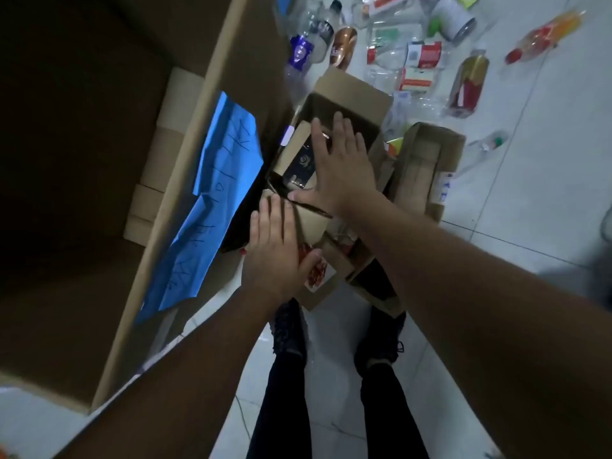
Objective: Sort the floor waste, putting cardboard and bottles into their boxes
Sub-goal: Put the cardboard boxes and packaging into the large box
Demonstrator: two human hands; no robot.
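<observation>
A pile of cardboard pieces (351,94) lies on the white floor in front of my feet, beside a big brown collecting box (205,104) with a blue handwritten paper label (218,180) on its wall. My right hand (337,164) is spread flat over an open small carton that holds a dark item. My left hand (278,250) presses flat on a lower cardboard piece with a red print (316,274). Both hands touch the cardboard with fingers apart; no grasp is visible. Several plastic bottles (470,81) lie scattered beyond the pile.
Another open carton (427,160) lies to the right of the pile. Flattened cardboard (159,180) rests inside the big box. Bottles and a white can (453,18) cover the floor at the top. My shoes (288,329) and dark trousers stand just below the pile.
</observation>
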